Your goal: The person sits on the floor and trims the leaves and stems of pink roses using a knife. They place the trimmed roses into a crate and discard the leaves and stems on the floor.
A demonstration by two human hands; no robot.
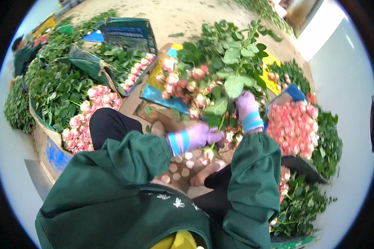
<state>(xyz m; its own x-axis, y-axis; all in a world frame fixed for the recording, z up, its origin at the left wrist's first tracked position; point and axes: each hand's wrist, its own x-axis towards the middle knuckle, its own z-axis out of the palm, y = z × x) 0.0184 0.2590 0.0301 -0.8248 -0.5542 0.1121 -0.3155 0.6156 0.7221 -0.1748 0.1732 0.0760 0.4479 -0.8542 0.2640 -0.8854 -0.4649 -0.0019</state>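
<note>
My left hand (202,137), in a purple glove with a striped cuff, grips a rose stem (221,124) just above its pale bloom (208,153). The bloom points down toward my lap, and the leafy end of the stem (239,67) reaches up and away from me. Beside the leaves is my right hand (247,105), gloved alike; foliage hides its fingers, so its hold cannot be told. Beyond both hands lies a loose heap of pink-and-white roses (198,74), stems pointing away.
Tightly stacked pink roses (293,127) stand at right. Further roses (78,132) fill a carrier at left, behind which sits a green-sided crate (124,28). Cut rose heads or petals (176,168) litter the floor by my foot (202,176). Another person (25,59) is at far left.
</note>
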